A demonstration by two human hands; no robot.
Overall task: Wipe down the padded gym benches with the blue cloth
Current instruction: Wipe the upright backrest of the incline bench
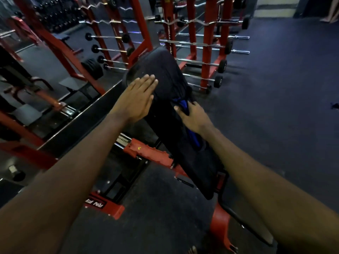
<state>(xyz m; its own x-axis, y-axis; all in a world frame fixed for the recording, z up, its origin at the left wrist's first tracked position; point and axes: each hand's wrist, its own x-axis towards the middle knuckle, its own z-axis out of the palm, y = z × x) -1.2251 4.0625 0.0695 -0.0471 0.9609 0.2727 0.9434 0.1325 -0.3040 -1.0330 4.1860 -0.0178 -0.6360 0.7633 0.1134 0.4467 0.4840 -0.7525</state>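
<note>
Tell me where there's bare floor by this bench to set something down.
The rubber floor right of the bench pad, past the barbell rack, is bare. So is the patch nearest you, beside the red base. Left of the pad is crowded with red machine frames.

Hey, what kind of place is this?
Most likely a gym's free-weight area: red racks loaded with barbells, a black padded bench on a red frame, and dark rubber flooring.

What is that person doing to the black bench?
A person is wiping a padded gym bench. The left hand lies flat on it, fingers straight. The right hand grips the blue cloth against the bench's right edge. Behind it stand red racks of barbells.
</note>
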